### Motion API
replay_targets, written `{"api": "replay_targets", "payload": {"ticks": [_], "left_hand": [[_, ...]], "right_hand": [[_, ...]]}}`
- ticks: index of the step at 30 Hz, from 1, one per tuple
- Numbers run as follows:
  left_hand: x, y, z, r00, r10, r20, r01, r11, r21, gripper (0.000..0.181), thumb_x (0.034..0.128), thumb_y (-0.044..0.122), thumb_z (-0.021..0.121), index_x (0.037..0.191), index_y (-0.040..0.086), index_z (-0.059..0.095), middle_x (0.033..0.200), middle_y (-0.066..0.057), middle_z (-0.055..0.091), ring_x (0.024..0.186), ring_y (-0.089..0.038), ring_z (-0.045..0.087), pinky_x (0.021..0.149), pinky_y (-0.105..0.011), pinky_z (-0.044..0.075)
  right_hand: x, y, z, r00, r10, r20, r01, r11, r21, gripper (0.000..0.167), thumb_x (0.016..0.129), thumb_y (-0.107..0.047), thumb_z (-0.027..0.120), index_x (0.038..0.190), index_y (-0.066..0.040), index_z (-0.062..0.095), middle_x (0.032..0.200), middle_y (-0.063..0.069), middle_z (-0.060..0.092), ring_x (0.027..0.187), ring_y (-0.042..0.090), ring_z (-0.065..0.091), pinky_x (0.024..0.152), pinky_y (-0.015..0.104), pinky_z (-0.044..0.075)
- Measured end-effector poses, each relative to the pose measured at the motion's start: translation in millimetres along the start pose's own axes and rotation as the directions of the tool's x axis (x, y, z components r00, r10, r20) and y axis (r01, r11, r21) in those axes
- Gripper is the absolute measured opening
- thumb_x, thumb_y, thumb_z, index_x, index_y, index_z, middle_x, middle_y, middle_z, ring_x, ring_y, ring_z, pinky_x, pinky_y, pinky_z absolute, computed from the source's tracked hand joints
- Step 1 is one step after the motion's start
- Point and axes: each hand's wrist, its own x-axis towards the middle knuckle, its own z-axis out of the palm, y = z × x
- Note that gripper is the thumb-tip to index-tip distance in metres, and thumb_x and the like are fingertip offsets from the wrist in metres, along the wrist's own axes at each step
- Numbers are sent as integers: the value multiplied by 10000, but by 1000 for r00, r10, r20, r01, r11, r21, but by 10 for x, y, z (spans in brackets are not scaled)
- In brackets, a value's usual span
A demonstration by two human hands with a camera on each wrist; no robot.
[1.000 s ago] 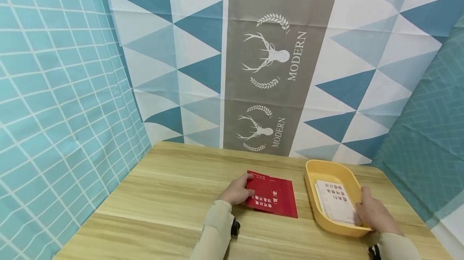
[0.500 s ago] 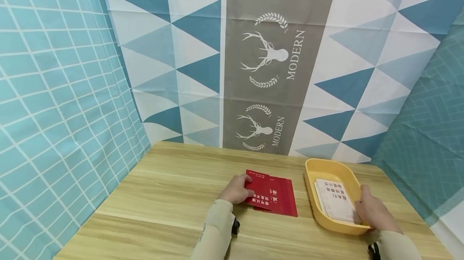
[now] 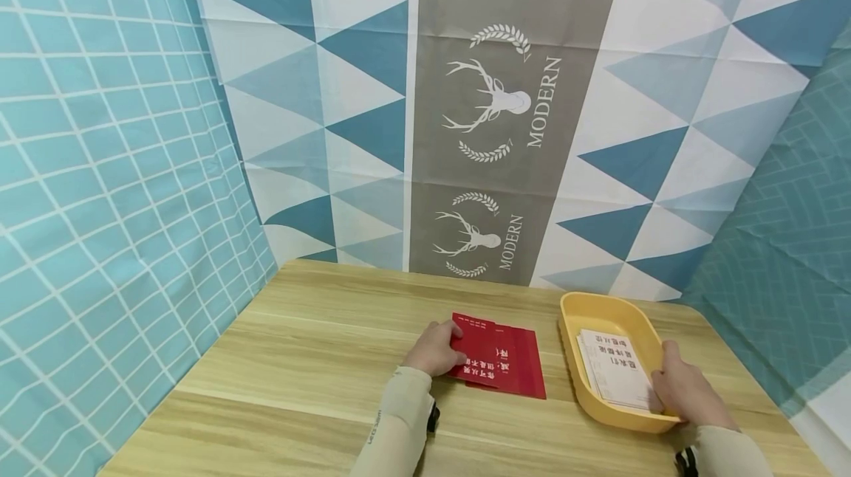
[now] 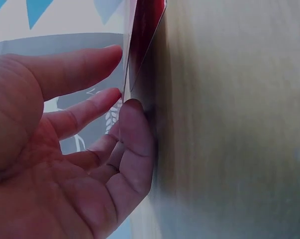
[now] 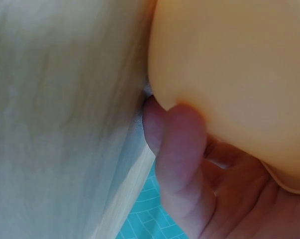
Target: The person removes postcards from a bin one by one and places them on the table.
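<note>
Pinching red card point(image 3: 477, 344), seemingly: left hand point(image 3: 431, 348); right hand point(image 3: 688, 387) gripping yellow tray point(image 3: 598, 307).

On the grey band of the wall cloth point(image 3: 432, 182), the word "MODERN" can be read twice, turned sideways, each time beside a white deer head point(image 3: 510, 102) between two leaf sprigs point(image 3: 485, 152). Part of another sprig shows at the top edge.

White Chinese characters stand upside down on the upper red card point(image 3: 484, 348); "你可以" and "但是不" can be made out, with tiny unreadable print along the far edge. The red card partly under it point(image 3: 527, 370) shows "减" and "降".

The top white paper point(image 3: 621, 381) in the yellow tray point(image 3: 621, 419) reads, upside down, "愿我们 最终都能 如愿以偿". Small dark lettering on the left sleeve point(image 3: 392, 425) is too blurred to read.
</note>
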Motion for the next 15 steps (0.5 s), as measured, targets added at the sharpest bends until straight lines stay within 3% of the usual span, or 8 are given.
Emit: {"api": "replay_targets", "payload": {"ticks": [15], "left_hand": [[-20, 40, 1, 1000, -5, -11, 6, 1000, 25, 380, 814, 103, 828, 1157, 46, 675, 1173, -184, 578, 1061, -315, 590, 1012, -533, 492]], "right_hand": [[-46, -41, -7, 1000, -1, -9, 1, 1000, -9, 563, 945, -70, 391, 1380, 130, 93, 869, 210, 546, 711, 269, 552, 595, 346, 461]]}}
